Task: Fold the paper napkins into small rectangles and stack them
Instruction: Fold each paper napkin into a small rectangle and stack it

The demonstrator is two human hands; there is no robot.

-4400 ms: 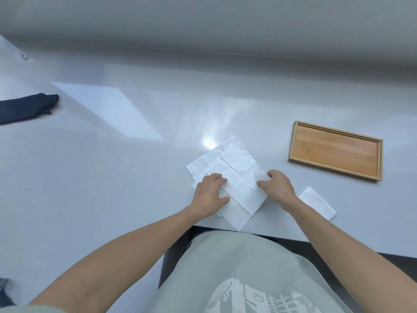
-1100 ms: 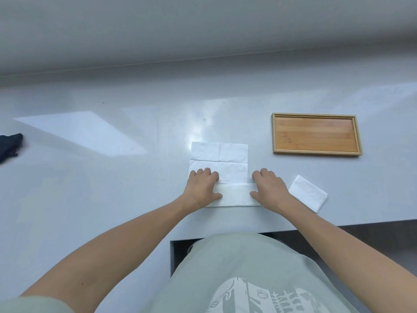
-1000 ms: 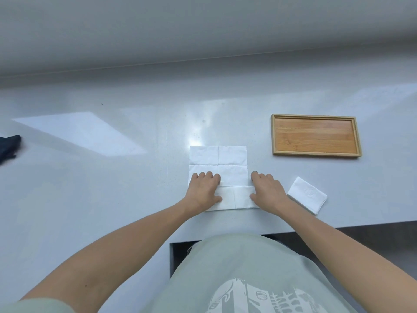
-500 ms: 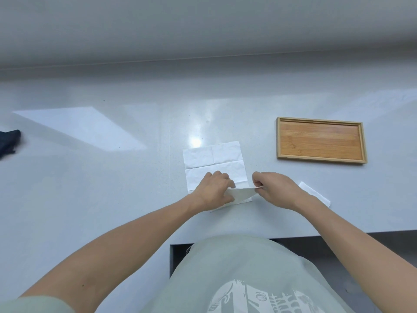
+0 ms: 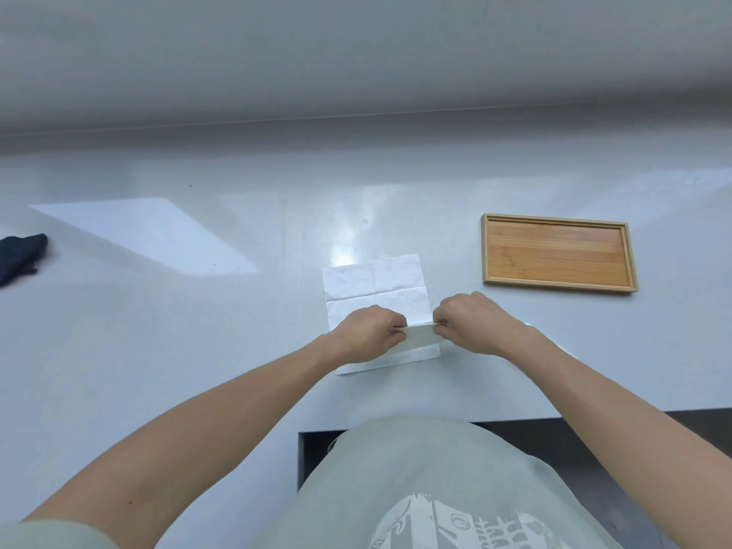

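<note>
A white creased paper napkin point(image 5: 376, 287) lies unfolded on the pale grey table in front of me. My left hand point(image 5: 366, 332) and my right hand point(image 5: 469, 322) each pinch its near edge and hold that flap raised off the table, curled toward the far side. The napkin's far half stays flat. The small folded napkin seen earlier at the right is hidden behind my right forearm.
A shallow wooden tray point(image 5: 556, 253) sits to the right of the napkin, with nothing in it. A dark blue cloth point(image 5: 20, 257) lies at the far left edge. The table's front edge point(image 5: 594, 414) runs just below my forearms.
Both hands went from pressing flat on the napkin to pinching its near edge and lifting it up and forward. My right forearm now covers the small folded napkin.
</note>
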